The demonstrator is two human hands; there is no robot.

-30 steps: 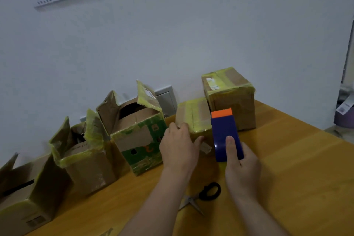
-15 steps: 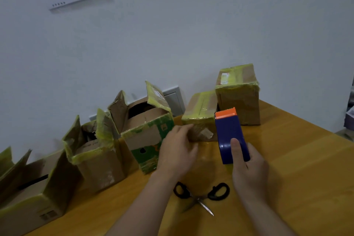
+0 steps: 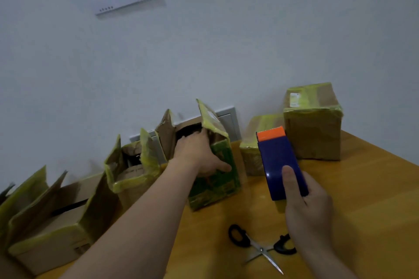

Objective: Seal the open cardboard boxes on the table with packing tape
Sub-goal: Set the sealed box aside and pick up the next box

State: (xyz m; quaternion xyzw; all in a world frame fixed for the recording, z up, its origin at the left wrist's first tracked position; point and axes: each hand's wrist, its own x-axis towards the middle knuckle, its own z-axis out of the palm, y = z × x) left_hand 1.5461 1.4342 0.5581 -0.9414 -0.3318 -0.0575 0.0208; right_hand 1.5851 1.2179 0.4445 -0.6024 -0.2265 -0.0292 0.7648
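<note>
**A:** Why is the left hand (image 3: pixel 199 156) on the green printed box (image 3: pixel 217 186)?

**B:** It looks like a hold to steady the box or draw it closer. The fingers are hooked over the front rim into the opening, and the thumb is pressed on the front face. The flaps stand up, so this box is not yet sealed

**A:** And the right hand (image 3: pixel 310 208)?

**B:** Its fingers are clamped round a blue tape dispenser (image 3: pixel 281 165) with an orange cutter end. It holds the dispenser upright just right of that box, probably ready for taping

**A:** How does the box look, and where is it?

**B:** It is brown card with green print, with yellowish tape along its edges and one ragged flap. It stands on the wooden surface (image 3: pixel 374 210) by the wall, between other open boxes (image 3: pixel 133 176) on its left and two taped-shut boxes (image 3: pixel 315 133) on its right. Scissors (image 3: pixel 260 249) lie in front, near the right wrist
</note>
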